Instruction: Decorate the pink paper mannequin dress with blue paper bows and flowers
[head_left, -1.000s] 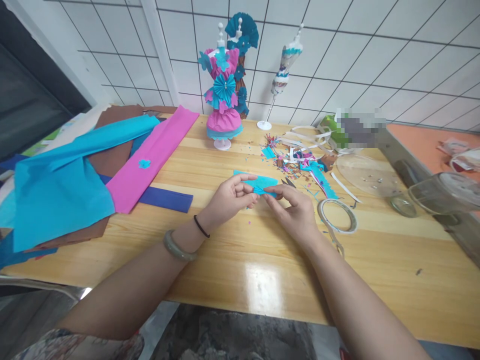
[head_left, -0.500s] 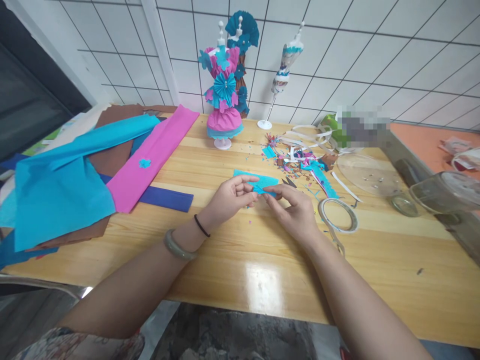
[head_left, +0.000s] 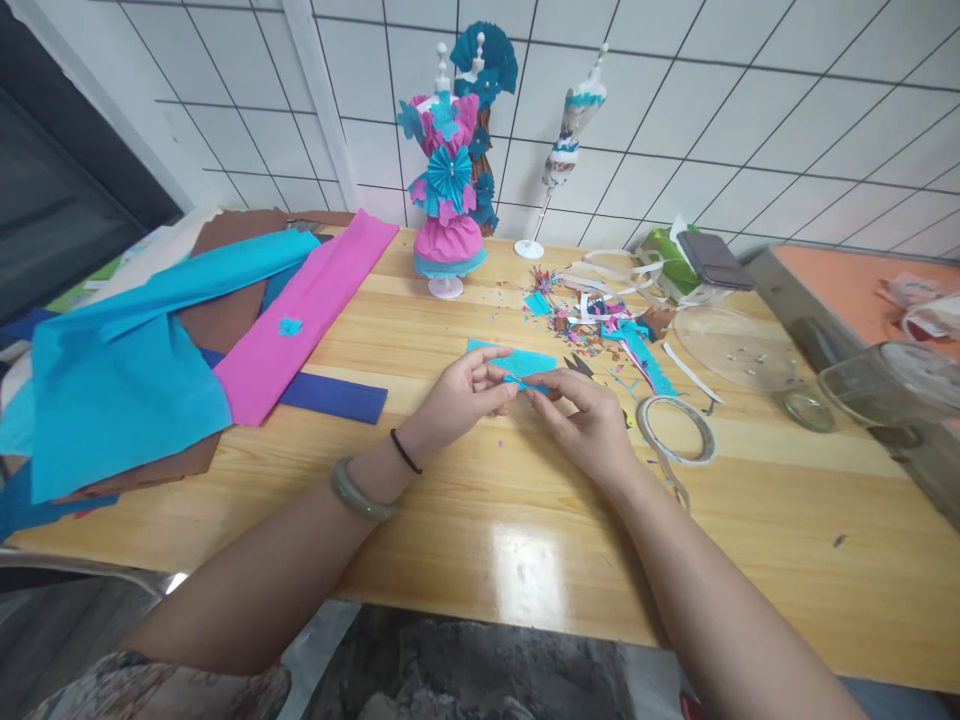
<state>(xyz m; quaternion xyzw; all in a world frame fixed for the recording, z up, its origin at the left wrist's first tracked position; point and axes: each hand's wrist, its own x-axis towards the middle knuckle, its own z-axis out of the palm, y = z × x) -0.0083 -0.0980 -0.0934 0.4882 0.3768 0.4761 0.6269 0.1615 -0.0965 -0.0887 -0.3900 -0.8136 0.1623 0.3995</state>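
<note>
Both of my hands meet over the middle of the wooden table (head_left: 465,520). My left hand (head_left: 457,398) and my right hand (head_left: 589,420) pinch a small piece of blue crepe paper (head_left: 517,362) between their fingertips, folding it. The far part of the paper lies flat on the table beyond my fingers. A grey bangle and a black band sit on my left wrist.
Sheets of blue, pink, brown and dark blue crepe paper (head_left: 150,350) cover the left side. A small mannequin in a pink and blue paper dress (head_left: 448,170) and a second mannequin (head_left: 566,140) stand at the back. Paper scraps (head_left: 592,310), a tape roll (head_left: 675,430), scissors and glass lids (head_left: 885,385) lie on the right.
My fingers have shifted slightly on the blue paper, and my right hand has crept a little closer to the left. Everything else stays put.
</note>
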